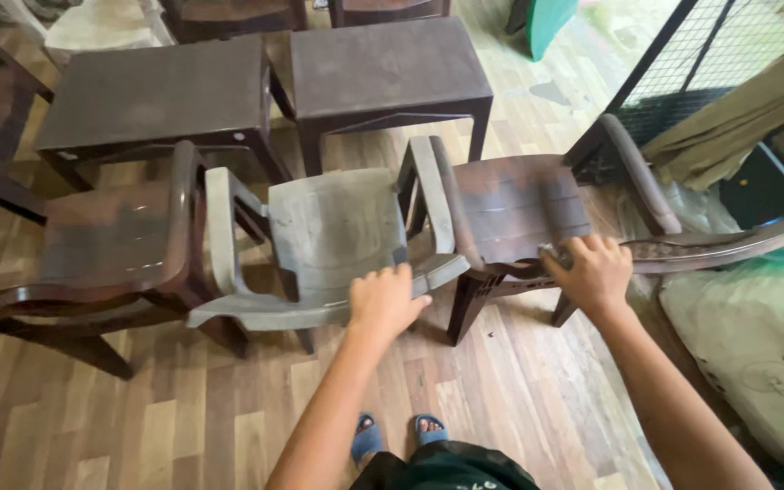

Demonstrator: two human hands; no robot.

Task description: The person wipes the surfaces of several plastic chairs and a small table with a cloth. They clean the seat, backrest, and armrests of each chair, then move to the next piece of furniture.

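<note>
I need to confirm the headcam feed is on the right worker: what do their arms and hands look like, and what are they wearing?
Both arms are bare up to the frame edge, with no sleeves visible. The left hand and right hand wear no gloves, rings, watch or bands that I can see. Lower down there is dark clothing and blue open-toed sandals.

Three plastic armchairs stand in a row: two dark brown chairs (102, 240) (524, 204) and one grey chair (333, 231). Two dark brown tables (161, 91) (383, 63) stand behind them.
</note>
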